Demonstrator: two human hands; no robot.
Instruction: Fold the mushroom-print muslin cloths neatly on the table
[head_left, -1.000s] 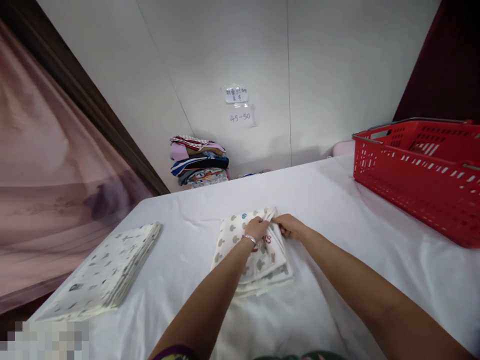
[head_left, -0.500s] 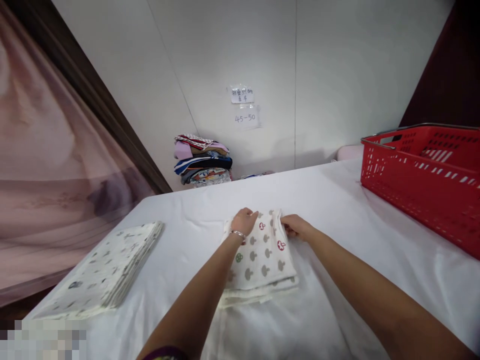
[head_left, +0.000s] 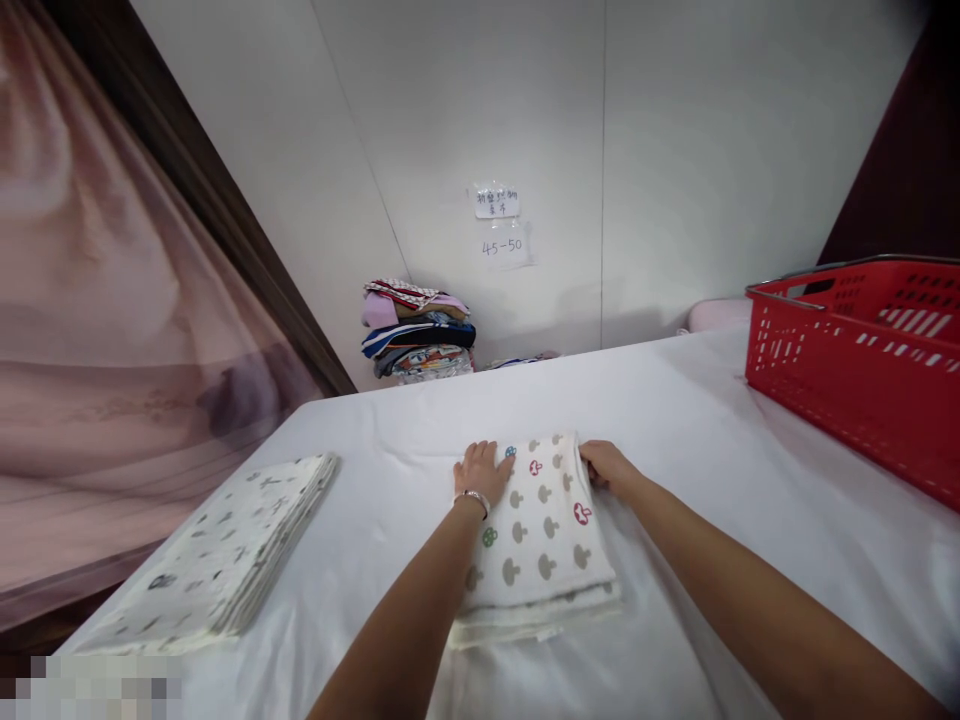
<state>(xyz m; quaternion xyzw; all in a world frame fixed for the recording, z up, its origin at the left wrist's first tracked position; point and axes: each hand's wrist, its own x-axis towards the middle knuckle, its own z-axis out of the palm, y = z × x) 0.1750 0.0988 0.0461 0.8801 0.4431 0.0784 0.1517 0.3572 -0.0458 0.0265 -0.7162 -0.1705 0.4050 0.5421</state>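
A folded white cloth (head_left: 531, 540) printed with grey, red, green and blue mushrooms lies in front of me on the white-covered table. My left hand (head_left: 482, 473) rests flat on its far left part, fingers spread, a silver bangle at the wrist. At the far right edge, my right hand (head_left: 606, 466) is closed with the cloth's edge pinched in its fingers. Several layers show along the cloth's near edge. Off to the left lies a thick folded white cloth stack (head_left: 217, 560) with small dark prints, apart from both hands.
A red plastic basket (head_left: 862, 400) stands on the right of the table (head_left: 375, 480). Beyond the far edge, a pile of folded fabrics (head_left: 418, 335) leans near the wall, below two paper signs (head_left: 499, 225). A pink curtain (head_left: 112, 330) hangs at left.
My left hand has gone from curled fingers to lying flat and spread on the cloth. My right hand stays at the right edge. The whole view has shifted slightly.
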